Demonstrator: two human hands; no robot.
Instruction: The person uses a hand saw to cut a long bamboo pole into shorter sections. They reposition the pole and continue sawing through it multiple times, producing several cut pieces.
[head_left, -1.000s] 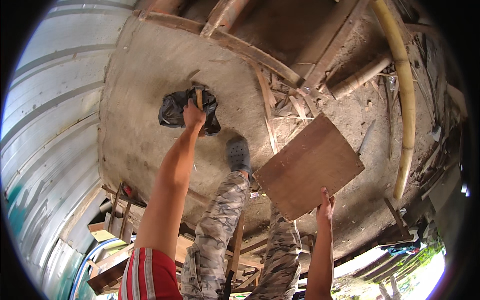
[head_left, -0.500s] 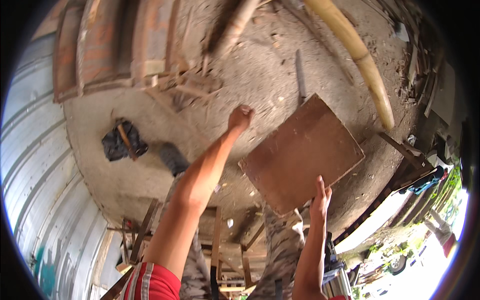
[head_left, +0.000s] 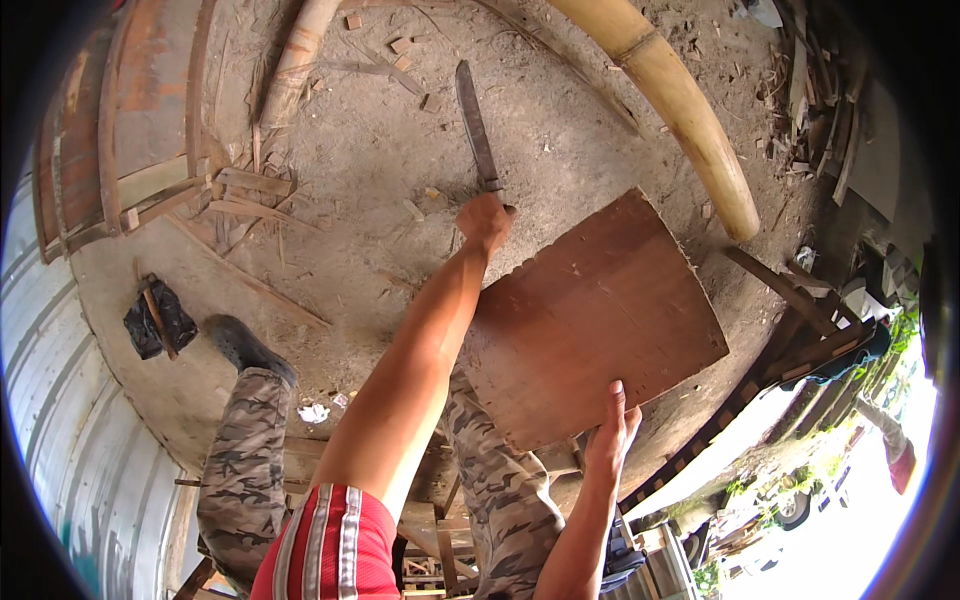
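Observation:
My left hand is closed around the handle end of a machete. Its long dark blade points away from me over the dirt floor, and most of the handle is hidden by the fingers. To the right, my right hand grips the near edge of a flat brown wooden board, thumb on top and the other fingers partly underneath. The board is roughly rectangular with rough edges and lies across the space above my right leg, just right of my left forearm.
A thick bamboo pole curves at the upper right, and another pole lies upper left. Wood scraps litter the floor. A black plastic bag with a stick lies by my shoe. Metal sheeting walls the left.
My view has swung to the right. My left hand has reached the machete's handle and closed on it; my right hand still holds the board.

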